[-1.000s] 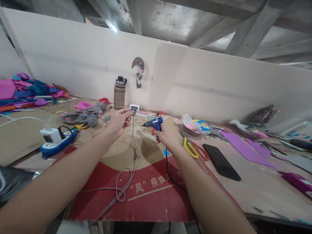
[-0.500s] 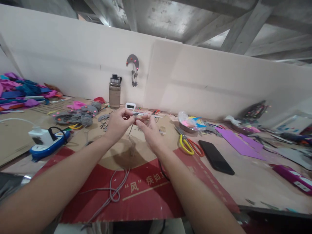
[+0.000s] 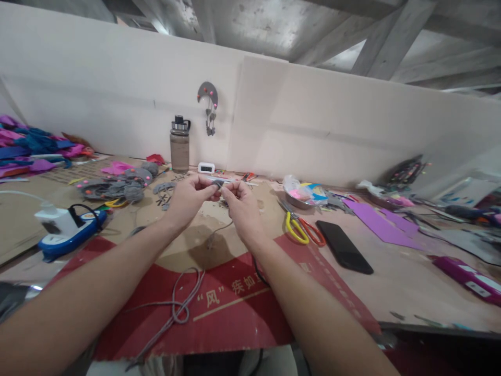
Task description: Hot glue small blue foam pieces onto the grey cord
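Both hands meet over the brown cardboard, fingertips almost touching. My left hand (image 3: 191, 198) is closed in a pinch on a small dark grey piece (image 3: 218, 184), which looks like felt; the fingers cover most of it. My right hand (image 3: 243, 209) is pinched just beside that piece, with a thin grey cord (image 3: 221, 228) running from under it down to the board. Exactly where the cord meets the grey piece is hidden. A longer looped length of grey cord (image 3: 180, 312) lies on the red printed part of the cardboard (image 3: 235, 326) nearer to me.
Yellow-and-red-handled scissors (image 3: 299, 230) and a black phone (image 3: 344, 246) lie to the right. Behind stand a water bottle (image 3: 180, 146) and a small digital clock (image 3: 206, 167). On the left are a blue power strip (image 3: 72, 237) and grey felt pieces with pins (image 3: 117, 188).
My right fingers have drawn in and now pinch close to the left fingertips. The hanging cord has swung right, toward my right hand. The view has shifted slightly.
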Demonstrator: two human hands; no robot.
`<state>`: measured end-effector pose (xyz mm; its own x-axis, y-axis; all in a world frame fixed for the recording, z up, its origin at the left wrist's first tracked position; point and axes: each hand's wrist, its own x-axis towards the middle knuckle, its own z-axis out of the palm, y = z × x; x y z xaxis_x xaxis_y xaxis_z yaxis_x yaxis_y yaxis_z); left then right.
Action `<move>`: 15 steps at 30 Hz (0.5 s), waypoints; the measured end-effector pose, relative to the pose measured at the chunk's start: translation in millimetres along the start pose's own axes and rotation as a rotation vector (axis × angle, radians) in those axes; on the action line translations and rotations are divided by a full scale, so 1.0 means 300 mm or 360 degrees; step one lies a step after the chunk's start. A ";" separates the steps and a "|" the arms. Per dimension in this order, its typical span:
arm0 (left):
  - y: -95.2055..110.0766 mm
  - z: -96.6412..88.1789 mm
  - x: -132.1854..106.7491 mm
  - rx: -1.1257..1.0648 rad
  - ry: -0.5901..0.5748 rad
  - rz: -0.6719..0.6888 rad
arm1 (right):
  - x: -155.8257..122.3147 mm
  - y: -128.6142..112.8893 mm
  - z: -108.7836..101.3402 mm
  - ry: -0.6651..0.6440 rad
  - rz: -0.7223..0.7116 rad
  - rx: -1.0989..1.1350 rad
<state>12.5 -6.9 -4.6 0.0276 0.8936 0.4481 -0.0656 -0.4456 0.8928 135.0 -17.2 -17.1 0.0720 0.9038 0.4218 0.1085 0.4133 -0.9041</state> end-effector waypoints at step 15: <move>-0.019 0.008 0.011 -0.0322 -0.0177 -0.0198 | 0.002 -0.019 -0.010 0.0127 -0.0018 -0.0144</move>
<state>15.4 -1.7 -8.0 0.1568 0.9244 0.3476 -0.2527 -0.3027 0.9190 137.4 -19.3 -11.3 0.1483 0.8861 0.4390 0.1982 0.4083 -0.8911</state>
